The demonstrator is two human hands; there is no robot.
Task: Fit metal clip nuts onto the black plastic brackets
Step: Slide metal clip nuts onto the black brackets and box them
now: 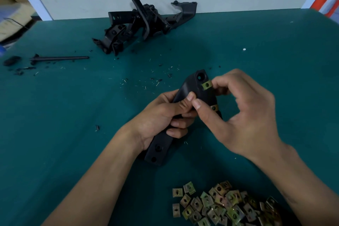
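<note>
A long black plastic bracket (192, 86) is held up over the green table, its holed top end pointing away from me. My left hand (161, 117) is wrapped around its middle. My right hand (244, 115) pinches a brass-coloured clip nut (207, 85) against the bracket's right edge near the top hole. A second clip nut (214, 107) sits on the same edge lower down, partly hidden by my right thumb. The bracket's bottom end (157, 154) with two holes shows below my left palm.
A heap of loose clip nuts (223, 205) lies near the front edge, right of centre. Several black brackets (143, 22) are piled at the back against the wall. A black rod (60, 58), a dark cap (12, 60) and scattered plastic shavings lie at left.
</note>
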